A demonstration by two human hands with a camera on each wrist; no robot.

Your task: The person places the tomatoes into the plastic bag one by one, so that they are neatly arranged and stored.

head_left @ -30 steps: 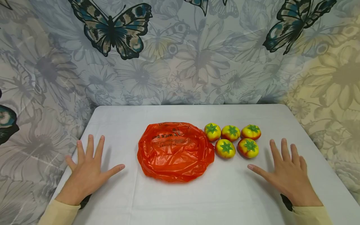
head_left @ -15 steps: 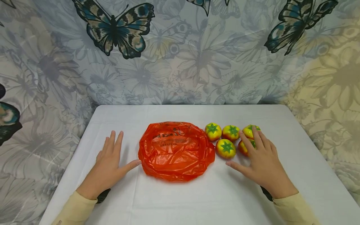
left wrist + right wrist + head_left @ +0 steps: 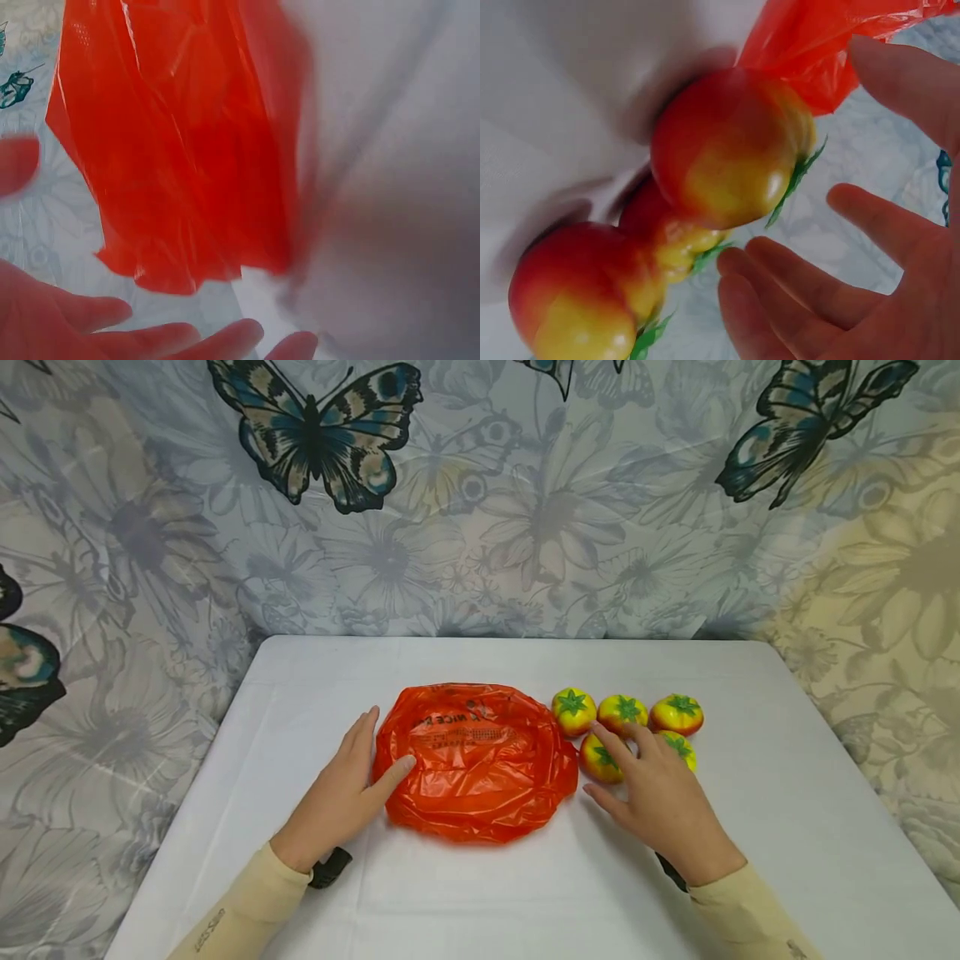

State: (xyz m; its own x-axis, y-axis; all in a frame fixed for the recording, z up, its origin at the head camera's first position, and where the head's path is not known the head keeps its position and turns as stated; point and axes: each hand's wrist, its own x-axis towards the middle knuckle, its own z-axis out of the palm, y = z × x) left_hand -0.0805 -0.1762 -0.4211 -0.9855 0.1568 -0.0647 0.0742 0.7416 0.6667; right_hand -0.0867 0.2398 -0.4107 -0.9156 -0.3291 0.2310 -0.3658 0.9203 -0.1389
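A red plastic bag (image 3: 480,777) with dark print lies flattened in the middle of the table. My left hand (image 3: 337,797) is at its left edge, thumb over the plastic and fingers extended alongside; contact cannot be made out. In the left wrist view the bag (image 3: 180,150) stands between thumb and fingers. Against the bag's right side sit several yellow-and-red tomatoes with green star-shaped tops. My right hand (image 3: 660,802) hovers over the front ones, fingers spread and slightly bent, nearest the front left tomato (image 3: 598,760). The right wrist view shows a gap between that tomato (image 3: 727,150) and the fingers.
A white cloth covers the table (image 3: 480,902). Behind it hangs a patterned curtain (image 3: 547,527) with flowers and butterflies, which continues along both sides. The back right tomato (image 3: 677,715) sits farthest from the bag.
Both hands have moved inward from the table's sides. The left has come to the bag's left edge, the right over the front tomatoes. Bag and tomatoes have stayed in place.
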